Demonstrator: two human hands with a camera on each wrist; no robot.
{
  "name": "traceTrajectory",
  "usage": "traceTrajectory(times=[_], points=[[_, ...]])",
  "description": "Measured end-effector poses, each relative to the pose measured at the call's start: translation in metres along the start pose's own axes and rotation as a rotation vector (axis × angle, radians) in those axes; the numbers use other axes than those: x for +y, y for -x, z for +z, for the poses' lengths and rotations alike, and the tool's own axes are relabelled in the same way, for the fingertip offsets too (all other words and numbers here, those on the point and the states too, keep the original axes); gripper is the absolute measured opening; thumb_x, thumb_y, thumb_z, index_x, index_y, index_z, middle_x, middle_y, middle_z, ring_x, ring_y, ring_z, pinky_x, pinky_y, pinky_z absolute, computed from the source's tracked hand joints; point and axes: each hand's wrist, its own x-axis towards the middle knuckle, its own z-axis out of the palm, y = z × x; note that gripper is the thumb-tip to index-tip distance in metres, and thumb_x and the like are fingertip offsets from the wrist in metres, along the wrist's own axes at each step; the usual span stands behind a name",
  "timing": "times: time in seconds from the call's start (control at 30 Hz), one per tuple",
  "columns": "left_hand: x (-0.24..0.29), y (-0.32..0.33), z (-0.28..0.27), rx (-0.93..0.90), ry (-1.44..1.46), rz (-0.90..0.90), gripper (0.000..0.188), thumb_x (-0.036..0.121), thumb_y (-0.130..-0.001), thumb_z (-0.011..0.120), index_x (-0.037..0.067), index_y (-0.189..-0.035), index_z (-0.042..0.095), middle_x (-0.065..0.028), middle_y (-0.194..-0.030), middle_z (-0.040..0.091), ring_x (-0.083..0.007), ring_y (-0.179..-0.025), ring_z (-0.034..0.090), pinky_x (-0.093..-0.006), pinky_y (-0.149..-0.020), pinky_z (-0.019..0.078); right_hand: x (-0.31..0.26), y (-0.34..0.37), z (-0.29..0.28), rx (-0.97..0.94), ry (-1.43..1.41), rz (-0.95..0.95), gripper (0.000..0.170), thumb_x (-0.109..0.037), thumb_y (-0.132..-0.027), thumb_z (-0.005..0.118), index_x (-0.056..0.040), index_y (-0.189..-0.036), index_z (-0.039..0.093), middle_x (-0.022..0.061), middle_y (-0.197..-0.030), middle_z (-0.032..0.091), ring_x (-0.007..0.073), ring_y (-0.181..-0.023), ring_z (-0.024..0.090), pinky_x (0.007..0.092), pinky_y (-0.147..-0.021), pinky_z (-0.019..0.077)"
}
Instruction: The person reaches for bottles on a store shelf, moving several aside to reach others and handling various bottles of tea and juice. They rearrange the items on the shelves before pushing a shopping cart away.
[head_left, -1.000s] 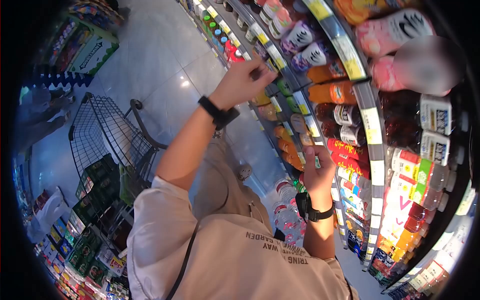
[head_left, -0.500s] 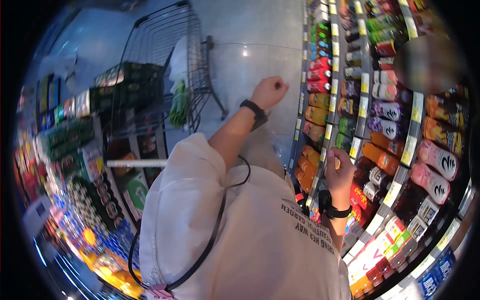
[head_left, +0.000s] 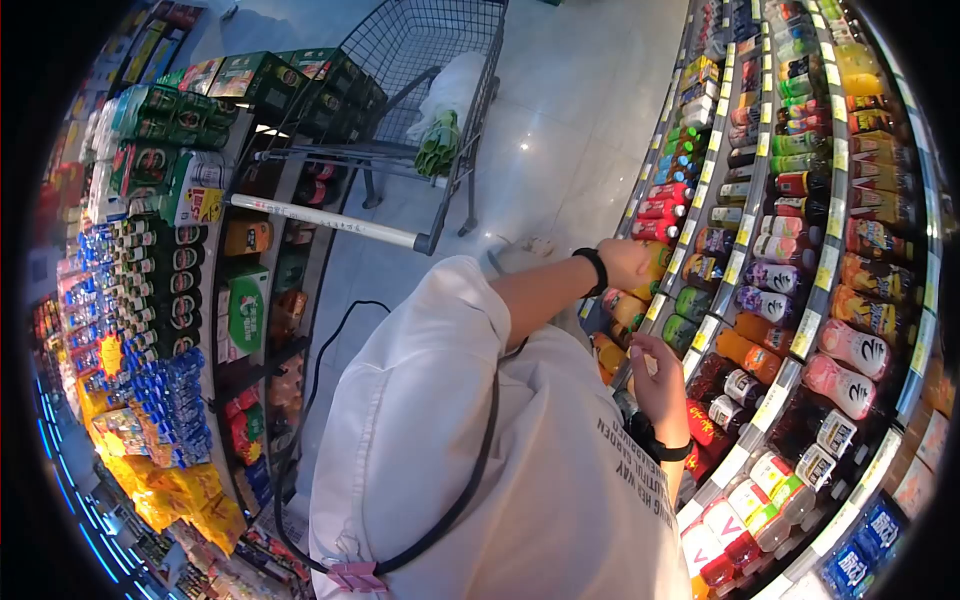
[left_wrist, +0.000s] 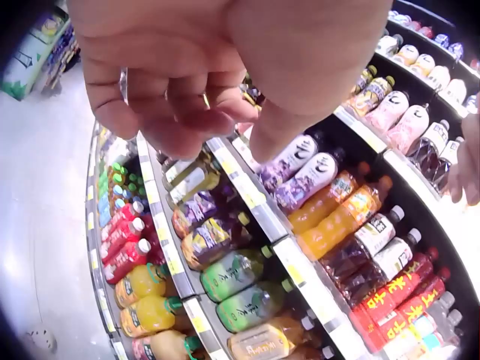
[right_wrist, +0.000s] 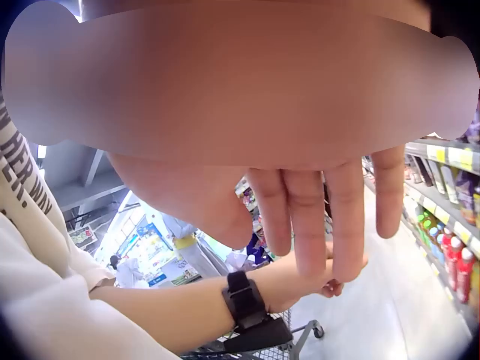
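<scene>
In the head view my left hand [head_left: 626,265] is in front of the drink shelves beside orange bottles, and my right hand [head_left: 660,388] is lower, near its front edge. The left wrist view shows my left hand [left_wrist: 187,67] with loosely bent fingers and nothing in them, above rows of bottles. Purple-labelled bottles [left_wrist: 311,180], orange bottles [left_wrist: 345,217] and green bottles [left_wrist: 251,304] lie tilted on the shelves. My right hand [right_wrist: 307,210] hangs its fingers down, nearly straight and empty, in the right wrist view; the palm area is blurred.
A wire shopping cart [head_left: 490,75] stands on the floor, holding a white bag [head_left: 455,85] and green leafy produce [head_left: 438,145]. Its pale handle [head_left: 330,223] faces me. Stacked green packs [head_left: 150,170] and yellow packages [head_left: 165,495] are on the left. A black cable loops by my shirt.
The head view has swung, showing more of the cart, left displays and shelves. My left hand has come close to the shelf bottles and to my right hand. Both remain empty.
</scene>
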Motion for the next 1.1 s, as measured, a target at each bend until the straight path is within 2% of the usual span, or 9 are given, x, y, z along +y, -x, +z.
traceTrajectory(times=[0.17,0.3,0.53,0.67,0.8,0.83,0.9,1.0,1.1], points=[[-0.009,0.062,-0.081,0.152,-0.039,-0.088,0.022,0.033,-0.087,0.069,0.012,-0.084,0.066,-0.0126,-0.080,0.070,-0.0376,-0.080,0.069,-0.0487,-0.071,0.0532,-0.036,0.016,-0.028,0.016,0.048,-0.130,0.021,-0.011,-0.097,0.065,-0.0002,-0.115,0.069,0.0162,-0.109,0.073,0.0349,-0.104,0.068,0.0398,-0.093,0.0516],[-0.019,0.163,-0.168,0.279,-0.100,-0.063,0.020,0.025,-0.091,0.070,0.006,-0.091,0.067,-0.0125,-0.078,0.068,-0.0311,-0.074,0.067,-0.0403,-0.069,0.0525,-0.068,0.031,-0.039,0.032,-0.068,-0.353,0.020,-0.011,-0.095,0.067,-0.0024,-0.113,0.070,0.0155,-0.108,0.072,0.0352,-0.104,0.066,0.0407,-0.093,0.0503],[0.052,0.399,-0.247,0.735,0.148,-0.320,0.015,0.013,-0.102,0.065,-0.001,-0.108,0.068,-0.0003,-0.093,0.069,-0.0094,-0.087,0.062,-0.0263,-0.078,0.0507,-0.157,0.046,-0.056,-0.091,-0.293,-1.085,0.018,-0.009,-0.090,0.072,-0.0058,-0.108,0.072,0.0109,-0.098,0.073,0.0304,-0.089,0.068,0.0409,-0.086,0.0505],[0.046,0.491,-0.288,1.058,0.135,-0.356,0.017,0.018,-0.103,0.066,0.001,-0.106,0.068,0.0008,-0.087,0.064,-0.0080,-0.078,0.057,-0.0247,-0.074,0.0486,-0.200,0.057,-0.072,0.017,-0.427,-1.403,0.016,-0.012,-0.087,0.075,-0.0065,-0.102,0.074,0.0067,-0.095,0.072,0.0253,-0.086,0.068,0.0409,-0.085,0.0505],[-0.008,0.431,-0.307,0.989,0.016,-0.323,0.017,0.019,-0.103,0.067,0.003,-0.099,0.068,0.0023,-0.082,0.062,-0.0057,-0.076,0.054,-0.0225,-0.069,0.0466,-0.209,0.046,-0.082,0.043,-0.367,-1.396,0.012,-0.009,-0.082,0.076,-0.0059,-0.094,0.074,0.0043,-0.088,0.071,0.0232,-0.082,0.068,0.0410,-0.081,0.0509],[0.017,0.391,-0.302,0.896,0.075,-0.378,0.018,0.018,-0.102,0.067,0.004,-0.092,0.067,0.0042,-0.078,0.058,-0.0049,-0.075,0.050,-0.0228,-0.068,0.0443,-0.206,0.039,-0.079,0.091,-0.372,-1.331,0.012,-0.007,-0.082,0.076,-0.0060,-0.094,0.074,0.0046,-0.088,0.071,0.0233,-0.081,0.068,0.0410,-0.080,0.0505],[-0.039,0.357,-0.292,0.595,0.055,-0.385,0.018,0.017,-0.100,0.070,0.004,-0.089,0.064,0.0022,-0.075,0.056,-0.0066,-0.077,0.051,-0.0249,-0.068,0.0438,-0.201,0.029,-0.066,0.135,-0.378,-1.192,0.014,-0.004,-0.081,0.075,-0.0062,-0.095,0.074,0.0052,-0.086,0.071,0.0235,-0.080,0.067,0.0409,-0.078,0.0498],[-0.051,0.324,-0.257,0.479,-0.476,0.072,0.026,0.024,-0.083,0.082,0.008,-0.098,0.067,-0.0089,-0.096,0.066,-0.0276,-0.092,0.065,-0.0400,-0.083,0.0506,-0.198,0.017,-0.054,0.142,-0.293,-1.025,0.017,0.000,-0.081,0.073,-0.0062,-0.097,0.074,0.0068,-0.087,0.072,0.0244,-0.079,0.067,0.0404,-0.077,0.0483],[-0.077,0.331,-0.236,0.392,-0.524,-0.026,0.040,0.029,-0.078,0.083,0.011,-0.110,0.067,-0.0096,-0.112,0.066,-0.0342,-0.113,0.060,-0.0507,-0.101,0.0420,-0.182,0.005,-0.029,0.114,-0.173,-0.829,0.014,0.000,-0.085,0.067,-0.0014,-0.098,0.072,0.0106,-0.086,0.070,0.0280,-0.080,0.065,0.0384,-0.075,0.0488]])
